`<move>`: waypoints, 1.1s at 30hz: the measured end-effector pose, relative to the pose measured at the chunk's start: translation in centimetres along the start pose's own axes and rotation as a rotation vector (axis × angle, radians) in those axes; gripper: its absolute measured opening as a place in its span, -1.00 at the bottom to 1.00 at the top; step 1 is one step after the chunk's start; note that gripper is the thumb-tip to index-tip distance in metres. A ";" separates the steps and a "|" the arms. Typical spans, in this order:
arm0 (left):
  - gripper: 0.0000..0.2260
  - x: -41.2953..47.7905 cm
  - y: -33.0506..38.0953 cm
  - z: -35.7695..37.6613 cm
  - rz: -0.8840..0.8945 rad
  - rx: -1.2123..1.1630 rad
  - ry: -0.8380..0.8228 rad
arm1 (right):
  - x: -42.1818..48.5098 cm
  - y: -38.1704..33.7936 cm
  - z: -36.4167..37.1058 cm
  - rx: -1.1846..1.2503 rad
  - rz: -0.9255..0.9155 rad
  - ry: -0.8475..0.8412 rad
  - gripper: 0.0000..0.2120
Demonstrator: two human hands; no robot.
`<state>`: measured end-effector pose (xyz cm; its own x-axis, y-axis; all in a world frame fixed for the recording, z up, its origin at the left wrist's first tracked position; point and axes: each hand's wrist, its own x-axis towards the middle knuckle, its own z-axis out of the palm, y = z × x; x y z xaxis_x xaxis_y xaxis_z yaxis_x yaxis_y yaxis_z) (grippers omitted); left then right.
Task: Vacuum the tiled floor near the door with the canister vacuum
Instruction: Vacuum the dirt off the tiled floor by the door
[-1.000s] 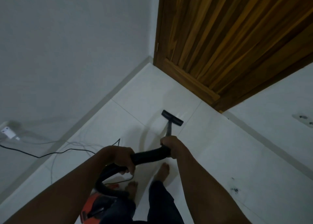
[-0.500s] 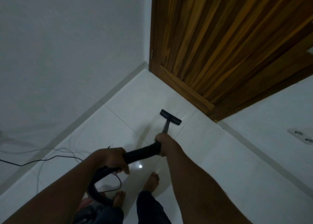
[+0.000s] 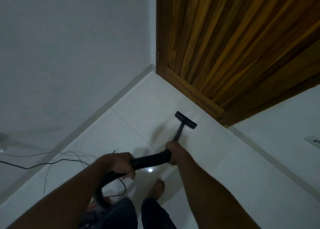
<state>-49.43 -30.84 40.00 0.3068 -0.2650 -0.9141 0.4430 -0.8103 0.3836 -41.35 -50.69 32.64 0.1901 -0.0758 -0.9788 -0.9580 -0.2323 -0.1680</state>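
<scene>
The person wore dark navy trousers (image 3: 121,215), plain and loose, with both legs showing at the bottom of the view. Both forearms were bare as far up as could be seen, down to the left hand (image 3: 119,163) and right hand (image 3: 173,152). One bare foot (image 3: 158,188) showed beyond the trouser hem.

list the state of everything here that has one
door, looks closed
nozzle, flat on the floor near the door
hose, bent, held in both hands
left hand, grips the hose
right hand, grips the hose's front end
cable, loose on the floor
</scene>
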 end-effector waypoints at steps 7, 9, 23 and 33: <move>-0.81 0.4 0.7 1.0 0.024 -0.056 -0.142 | -3.4 -2.6 -0.6 -0.454 -0.047 -0.089 -0.73; -0.79 -0.6 -1.5 0.9 0.014 -0.091 -0.218 | -4.6 -1.9 1.4 -0.515 -0.053 -0.134 -0.78; -0.85 -2.6 -7.2 -4.8 0.028 -0.355 0.034 | -3.2 -9.5 10.6 -0.567 -0.112 -0.136 -0.74; -0.86 2.9 -6.5 -17.5 0.118 -0.414 0.184 | 1.1 -24.0 12.6 -0.538 -0.041 -0.060 -0.74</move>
<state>-36.71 -17.23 37.18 0.5035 -0.2155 -0.8367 0.6833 -0.4933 0.5383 -20.85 -32.96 34.09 0.1976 -0.0041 -0.9803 -0.7019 -0.6986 -0.1386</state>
